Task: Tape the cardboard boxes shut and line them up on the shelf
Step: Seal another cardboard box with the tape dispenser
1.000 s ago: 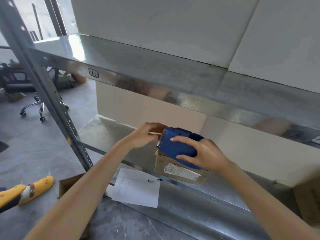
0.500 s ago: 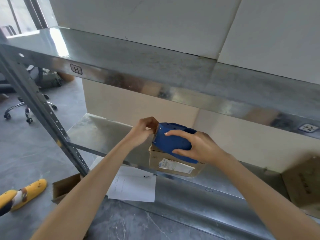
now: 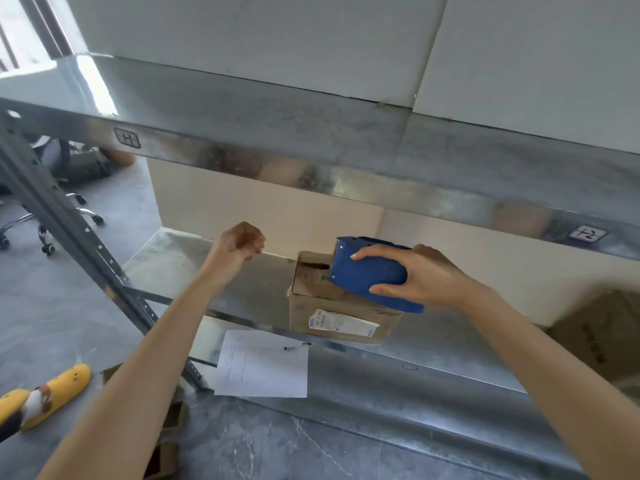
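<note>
The left hand's (image 3: 239, 244) fingers are curled, pinching a thin strip of tape (image 3: 277, 256) that runs right to the blue tape dispenser (image 3: 367, 275). The right hand (image 3: 427, 277) grips the dispenser on top of the cardboard box (image 3: 343, 315). The box sits at the lower shelf's (image 3: 173, 268) near edge, and its white label (image 3: 341, 323) is unreadable. The upper tag (image 3: 127, 137) reads H. Shelf surface stretches left of the box.

Both bare forearms reach forward, well apart. The left hand (image 3: 239, 244) is curled, thumb against forefinger as in a pinch; whether it holds something is unclear. The right hand (image 3: 426, 275) grips the blue tape dispenser (image 3: 367, 271) from its right side.
</note>
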